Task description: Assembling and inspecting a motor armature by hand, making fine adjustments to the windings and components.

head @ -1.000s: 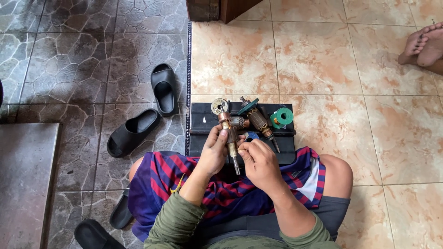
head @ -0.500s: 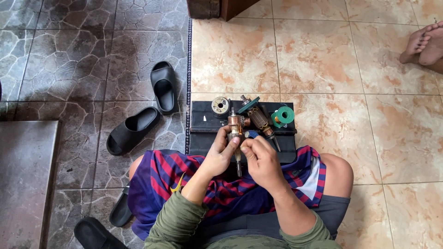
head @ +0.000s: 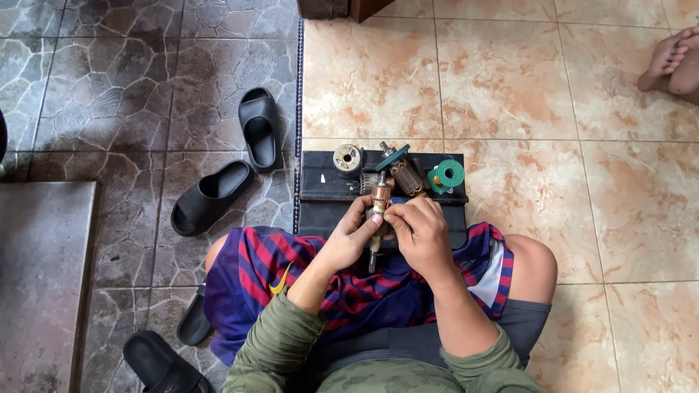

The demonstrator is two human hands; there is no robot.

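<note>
Fingers of the left hand (head: 349,236) curl tight around the motor armature (head: 378,207) while the right hand (head: 419,229) pinches its copper middle, above the black mat (head: 320,193) on the floor, the armature now upright rather than tilted as before.

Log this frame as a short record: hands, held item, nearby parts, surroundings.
left hand: grips armature from the left
right hand: fingertips on armature, from the right
armature: upright, shaft end down
mat: black, holds second armature, bearing, green spool
floor: black sandals on the left
other person: bare feet, top right
</note>
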